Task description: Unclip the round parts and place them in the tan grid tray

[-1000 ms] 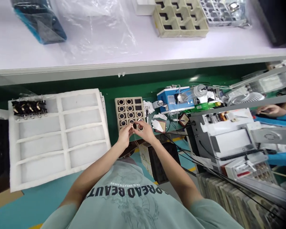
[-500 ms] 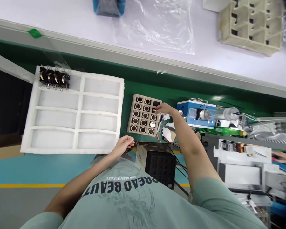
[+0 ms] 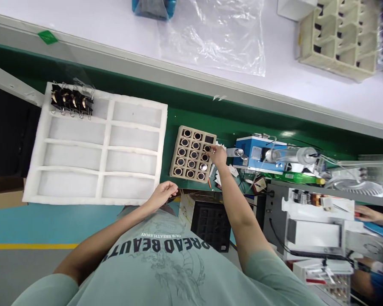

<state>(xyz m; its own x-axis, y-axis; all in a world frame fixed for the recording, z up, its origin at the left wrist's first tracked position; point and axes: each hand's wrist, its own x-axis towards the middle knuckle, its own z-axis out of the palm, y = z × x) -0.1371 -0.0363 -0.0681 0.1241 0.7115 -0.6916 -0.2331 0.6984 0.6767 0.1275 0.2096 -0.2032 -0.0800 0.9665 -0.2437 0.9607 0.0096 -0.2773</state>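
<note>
A small beige tray [image 3: 175,160] with several round black ring parts in its cells sits on the green belt. My right hand [image 3: 217,154] reaches to the tray's right edge, its fingertips pinched at a ring part [image 3: 207,148] in the second row. My left hand [image 3: 163,193] hovers near the front edge of the bench, below the tray, with fingers loosely curled and nothing visible in them.
A large white foam tray [image 3: 164,140] lies to the left, with black clip parts [image 3: 70,100] in its top-left cell. A blue device [image 3: 254,153], a green bottle [image 3: 301,178], a black box [image 3: 210,224] and another person's hand [image 3: 368,213] are to the right.
My two hands, together over a ring part a second ago, have parted. The right went to the tray's right edge and has drawn slightly back and lower; the left stays by the bench's front edge.
</note>
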